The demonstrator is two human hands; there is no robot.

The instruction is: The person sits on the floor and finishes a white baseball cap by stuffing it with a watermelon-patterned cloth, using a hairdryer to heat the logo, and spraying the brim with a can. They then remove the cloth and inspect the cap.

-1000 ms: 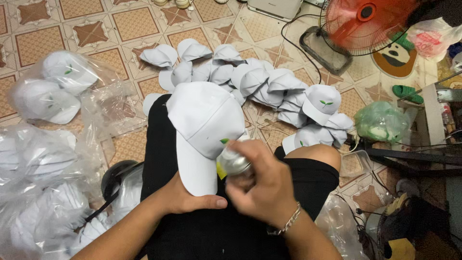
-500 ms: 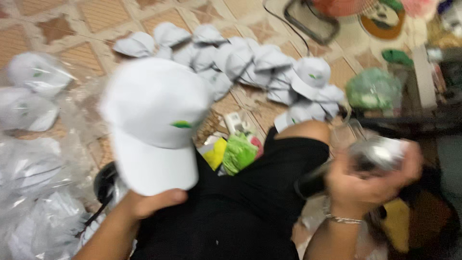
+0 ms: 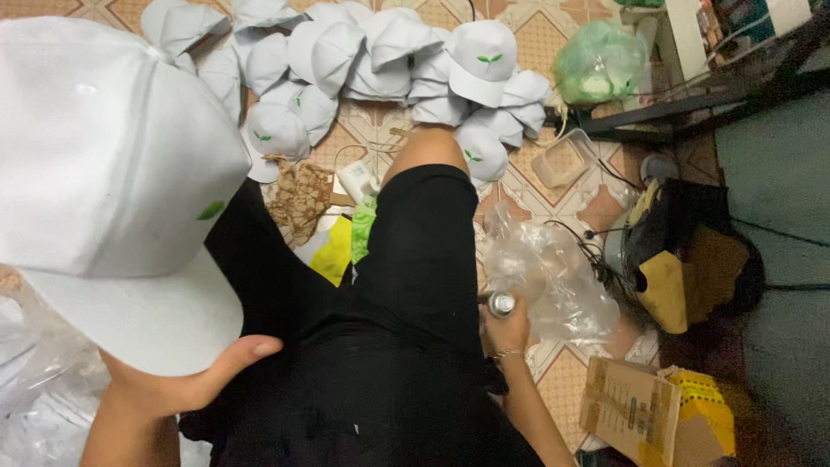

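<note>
The left hand [image 3: 173, 385] gripped a white cap [image 3: 112, 173] by its brim; the right hand [image 3: 508, 327] closed around a small silver can [image 3: 501, 303].

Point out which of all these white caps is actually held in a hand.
The big white cap at the left, gripped by its brim in the left hand. The other caps lie heaped on the tiled floor, untouched.

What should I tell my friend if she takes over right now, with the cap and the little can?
Left hand: holds the white cap up by its brim, thumb on top.
Right hand: down at the right side, gripping a small silver can beside crumpled clear plastic.
Nearby: a pile of white caps on the tiled floor ahead.
Done: cannot tell from the cap.
Left: the cap in hand is not yet with the pile.
</note>
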